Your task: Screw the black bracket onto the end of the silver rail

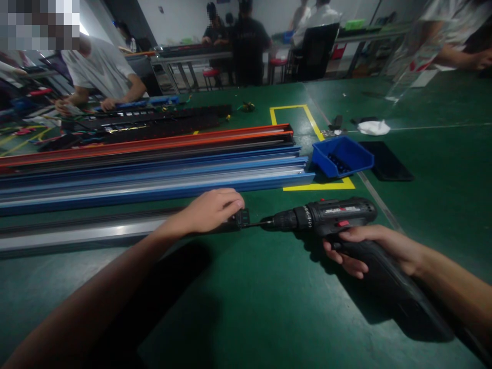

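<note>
Head view: one cordless drill (340,211), black, held just above the green tabletop (261,302), barrel level, handle slanting to the lower right; probably heavy toward the handle's base, rigid, not readily slipping, best taken by the grip behind the trigger. One slim bit (257,224), in the chuck, its tip at the end cap; whether it is seated in a screw cannot be told. One long dark channel (88,232) with a bright silvery inner face, lying on the tabletop at left; likely light for its length, stiff, smooth and apt to slide, best steadied near its end. One black end cap (243,218), at the channel's right end; presumably hard plastic, crackable if overdriven. Right hand (390,245): wrapped around the drill handle, thumb along the near side, wrist about straight, forearm entering from the lower right. Left hand (209,209): palm down over the channel's end, holding it, thumb pointing at the cap, far fingertips partly hidden, forearm reaching up from the lower left.
</note>
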Tool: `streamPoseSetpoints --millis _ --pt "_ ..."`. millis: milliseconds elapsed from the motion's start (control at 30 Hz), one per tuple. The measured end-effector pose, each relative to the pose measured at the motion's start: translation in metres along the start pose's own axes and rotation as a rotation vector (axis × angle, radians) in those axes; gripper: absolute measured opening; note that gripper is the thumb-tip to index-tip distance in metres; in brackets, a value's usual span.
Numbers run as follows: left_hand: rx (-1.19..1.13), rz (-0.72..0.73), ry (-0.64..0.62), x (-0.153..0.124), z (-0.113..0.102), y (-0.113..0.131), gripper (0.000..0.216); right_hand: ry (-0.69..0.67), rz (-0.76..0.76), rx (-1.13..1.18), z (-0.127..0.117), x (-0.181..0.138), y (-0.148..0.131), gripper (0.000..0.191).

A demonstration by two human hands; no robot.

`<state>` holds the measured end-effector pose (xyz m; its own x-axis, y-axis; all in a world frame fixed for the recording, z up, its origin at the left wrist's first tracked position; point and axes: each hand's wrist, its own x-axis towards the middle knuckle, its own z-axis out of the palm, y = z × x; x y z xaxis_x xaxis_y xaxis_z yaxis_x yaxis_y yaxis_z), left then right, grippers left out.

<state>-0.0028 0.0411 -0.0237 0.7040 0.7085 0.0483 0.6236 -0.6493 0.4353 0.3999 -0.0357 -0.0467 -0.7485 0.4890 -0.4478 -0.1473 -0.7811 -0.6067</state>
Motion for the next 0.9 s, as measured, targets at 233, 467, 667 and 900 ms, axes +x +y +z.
streamPoseSetpoints --millis 233,467,667,900 --pt "-0.008 -0.017 -0.004 0.0 0.0 0.0012 0.043 -0.017 0.011 0.017 -0.0005 -0.0013 -0.0003 0.03" --pt "-0.018 -0.023 -0.015 -0.0005 -0.0003 0.001 0.043 0.037 0.038 0.017 0.0025 -0.0025 -0.002 0.032" --pt "-0.018 -0.021 -0.015 -0.0009 -0.001 0.001 0.043 0.025 0.032 0.02 0.0014 -0.0021 -0.0012 0.033" --pt "-0.014 -0.018 -0.02 -0.0004 -0.0011 0.0007 0.044 0.042 0.027 0.008 0.0035 -0.003 -0.0021 0.034"
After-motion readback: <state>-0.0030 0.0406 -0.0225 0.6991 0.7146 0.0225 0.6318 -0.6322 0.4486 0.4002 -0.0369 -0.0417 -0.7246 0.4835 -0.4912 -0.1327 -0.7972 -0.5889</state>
